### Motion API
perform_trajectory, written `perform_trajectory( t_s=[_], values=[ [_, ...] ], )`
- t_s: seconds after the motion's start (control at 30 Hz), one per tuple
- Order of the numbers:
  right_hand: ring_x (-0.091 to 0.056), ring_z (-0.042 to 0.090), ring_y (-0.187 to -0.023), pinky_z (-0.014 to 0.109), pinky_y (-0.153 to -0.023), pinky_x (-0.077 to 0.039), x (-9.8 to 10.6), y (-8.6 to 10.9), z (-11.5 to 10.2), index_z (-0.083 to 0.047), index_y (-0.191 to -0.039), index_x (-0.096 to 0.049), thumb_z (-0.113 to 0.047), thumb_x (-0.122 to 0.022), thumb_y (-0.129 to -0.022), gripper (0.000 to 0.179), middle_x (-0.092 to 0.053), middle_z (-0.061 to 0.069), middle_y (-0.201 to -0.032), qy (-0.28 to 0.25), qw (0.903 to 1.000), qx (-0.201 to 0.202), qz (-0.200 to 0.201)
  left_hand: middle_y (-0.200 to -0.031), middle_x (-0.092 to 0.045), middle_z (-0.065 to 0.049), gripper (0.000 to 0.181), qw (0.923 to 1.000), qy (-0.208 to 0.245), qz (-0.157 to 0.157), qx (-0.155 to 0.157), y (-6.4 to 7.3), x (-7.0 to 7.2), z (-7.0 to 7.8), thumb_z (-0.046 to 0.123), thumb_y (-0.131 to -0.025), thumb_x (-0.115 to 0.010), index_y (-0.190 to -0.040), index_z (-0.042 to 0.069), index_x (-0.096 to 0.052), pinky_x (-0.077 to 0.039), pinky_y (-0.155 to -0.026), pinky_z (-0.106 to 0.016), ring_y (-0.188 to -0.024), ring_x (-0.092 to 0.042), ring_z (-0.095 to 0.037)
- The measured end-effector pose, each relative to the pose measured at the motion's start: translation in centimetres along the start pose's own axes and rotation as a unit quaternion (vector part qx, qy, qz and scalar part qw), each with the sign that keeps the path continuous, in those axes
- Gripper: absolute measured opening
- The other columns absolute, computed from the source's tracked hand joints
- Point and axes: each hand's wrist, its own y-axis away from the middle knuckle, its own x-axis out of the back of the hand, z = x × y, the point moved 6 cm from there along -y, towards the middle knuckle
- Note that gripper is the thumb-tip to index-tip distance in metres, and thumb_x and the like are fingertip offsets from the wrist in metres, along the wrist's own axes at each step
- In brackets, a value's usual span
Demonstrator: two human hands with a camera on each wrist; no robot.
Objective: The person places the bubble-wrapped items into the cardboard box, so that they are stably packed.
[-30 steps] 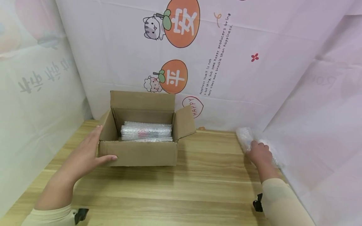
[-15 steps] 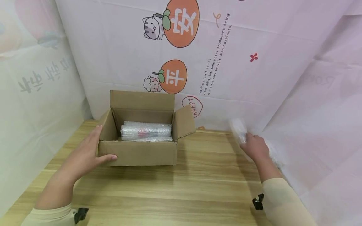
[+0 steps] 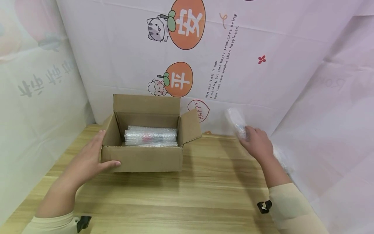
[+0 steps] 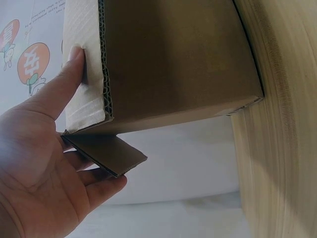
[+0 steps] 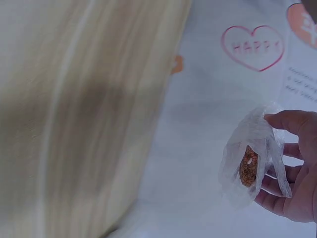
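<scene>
An open cardboard box [image 3: 143, 159] stands on the wooden table at left. Inside it lie several bubble-wrapped packages [image 3: 150, 136], one showing pink and blue through the wrap. My left hand [image 3: 84, 164] holds the box by its near left corner: the thumb presses the front wall and the fingers lie along the left flap [image 4: 114, 153]. To the right, my right hand [image 3: 258, 144] grips a bubble-wrapped package [image 3: 235, 122], raised over the table. In the right wrist view, one end of this package [image 5: 248, 168] shows something brown and orange inside the wrap.
More bubble wrap [image 3: 281, 159] lies by the right wall, partly behind the right forearm. Printed white sheets [image 3: 248, 81] hang close around the table [image 3: 204, 188] at the back and both sides. The box's right flap [image 3: 191, 126] sticks outward.
My right hand has lifted the bubble-wrapped package off the table near the right wall and carried it left and up. The left hand and the box have stayed put.
</scene>
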Motion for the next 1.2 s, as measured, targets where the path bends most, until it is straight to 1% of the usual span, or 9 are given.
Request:
perform_trajectory(
  t_s=[0.13, 0.33, 0.6, 0.73, 0.87, 0.97, 1.07, 1.2],
  values=[
    [-0.044, 0.049, -0.123, 0.066, -0.095, -0.043, 1.3, -0.1, -1.8, -0.005, -0.145, -0.043, -0.037, -0.062, -0.091, 0.065, -0.050, 0.027, -0.136, -0.007, 0.9999, 0.007, 0.009, -0.164, 0.003, -0.020, 0.126, 1.0000, 0.001, -0.003, -0.002, 0.0, -0.1, 0.0, 0.069, -0.076, -0.070, -0.158, 0.010, 0.006, -0.015, -0.114, -0.070, -0.147, -0.010, -0.050],
    [-0.046, 0.047, -0.124, 0.064, -0.100, -0.042, 3.4, -0.6, -4.9, -0.007, -0.145, -0.045, -0.036, -0.065, -0.090, 0.065, -0.052, 0.025, -0.136, -0.015, 0.9985, 0.038, 0.036, -0.164, 0.005, -0.020, 0.127, 1.0000, 0.001, -0.004, -0.002, -0.1, -0.1, 0.1, 0.068, -0.076, -0.070, -0.158, 0.009, 0.007, -0.014, -0.114, -0.070, -0.146, -0.009, -0.051],
    [-0.045, 0.041, -0.127, 0.060, -0.103, -0.041, 5.1, -1.0, -8.5, -0.012, -0.147, -0.045, -0.037, -0.068, -0.089, 0.067, -0.052, 0.019, -0.139, -0.037, 0.9954, 0.065, 0.060, -0.164, 0.004, -0.020, 0.127, 1.0000, 0.003, -0.004, -0.002, -0.1, -0.1, 0.0, 0.068, -0.075, -0.070, -0.158, 0.010, 0.006, -0.015, -0.114, -0.070, -0.147, -0.010, -0.050],
    [-0.046, 0.040, -0.127, 0.058, -0.104, -0.041, 6.0, -1.1, -10.3, -0.014, -0.146, -0.046, -0.035, -0.070, -0.088, 0.066, -0.053, 0.017, -0.139, -0.048, 0.9918, 0.088, 0.079, -0.164, 0.003, -0.019, 0.127, 1.0000, 0.005, -0.003, 0.000, -0.1, -0.1, 0.0, 0.068, -0.075, -0.070, -0.158, 0.011, 0.007, -0.016, -0.113, -0.070, -0.147, -0.010, -0.050],
    [-0.046, 0.037, -0.129, 0.055, -0.107, -0.040, 6.9, -1.2, -12.2, -0.015, -0.145, -0.048, -0.033, -0.073, -0.087, 0.066, -0.053, 0.015, -0.141, -0.060, 0.9865, 0.114, 0.101, -0.164, 0.005, -0.019, 0.127, 1.0000, 0.007, -0.003, 0.001, 0.0, -0.1, -0.1, 0.068, -0.076, -0.070, -0.158, 0.011, 0.008, -0.016, -0.113, -0.071, -0.147, -0.009, -0.050],
    [-0.047, 0.036, -0.129, 0.055, -0.106, -0.041, 7.6, -1.3, -13.7, -0.016, -0.144, -0.049, -0.033, -0.075, -0.086, 0.066, -0.054, 0.014, -0.139, -0.068, 0.9820, 0.135, 0.113, -0.164, 0.006, -0.018, 0.127, 0.9999, 0.007, -0.006, 0.005, 0.0, -0.1, -0.1, 0.068, -0.076, -0.070, -0.158, 0.012, 0.009, -0.015, -0.113, -0.071, -0.147, -0.008, -0.050],
    [-0.048, 0.036, -0.127, 0.054, -0.106, -0.042, 8.1, -1.4, -15.2, -0.015, -0.143, -0.050, -0.032, -0.075, -0.086, 0.065, -0.055, 0.015, -0.137, -0.074, 0.9780, 0.157, 0.116, -0.164, 0.006, -0.017, 0.127, 0.9999, 0.005, -0.008, 0.008, -0.1, -0.1, -0.1, 0.069, -0.075, -0.070, -0.158, 0.012, 0.008, -0.016, -0.114, -0.070, -0.147, -0.009, -0.049],
    [-0.048, 0.035, -0.129, 0.053, -0.108, -0.041, 8.4, -1.4, -17.3, -0.015, -0.145, -0.048, -0.031, -0.075, -0.087, 0.066, -0.054, 0.015, -0.138, -0.077, 0.9741, 0.185, 0.104, -0.164, 0.005, -0.018, 0.127, 1.0000, 0.002, -0.007, 0.005, -0.1, -0.2, -0.2, 0.070, -0.075, -0.069, -0.158, 0.011, 0.008, -0.016, -0.114, -0.070, -0.147, -0.010, -0.050]
  ],
)
